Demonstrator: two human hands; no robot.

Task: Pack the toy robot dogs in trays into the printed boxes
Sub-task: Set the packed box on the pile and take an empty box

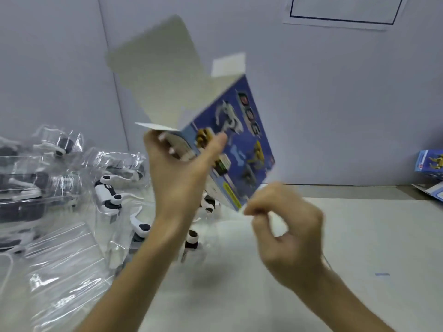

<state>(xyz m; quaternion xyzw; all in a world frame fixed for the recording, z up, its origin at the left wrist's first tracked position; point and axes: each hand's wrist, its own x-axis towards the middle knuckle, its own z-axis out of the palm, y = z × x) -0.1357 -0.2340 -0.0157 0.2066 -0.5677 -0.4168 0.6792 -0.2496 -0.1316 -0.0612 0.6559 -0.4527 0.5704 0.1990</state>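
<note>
A blue printed box (236, 140) is held tilted in the air, its white top flaps (165, 75) standing open. My left hand (182, 168) grips its upper left corner, thumb on the printed face and fingers on the side. My right hand (287, 233) is just below the box's lower corner, blurred, fingers curled with the tips near the thumb; whether it touches the box I cannot tell. White and black toy robot dogs (107, 197) lie in clear plastic trays (60, 236) on the table at the left. Another dog (191, 240) lies behind my left forearm.
More printed boxes (430, 161) and a flat one (431, 190) lie at the far right edge of the pale table (359, 236). A grey wall stands close behind, with a paper sheet (342, 10) pinned high up.
</note>
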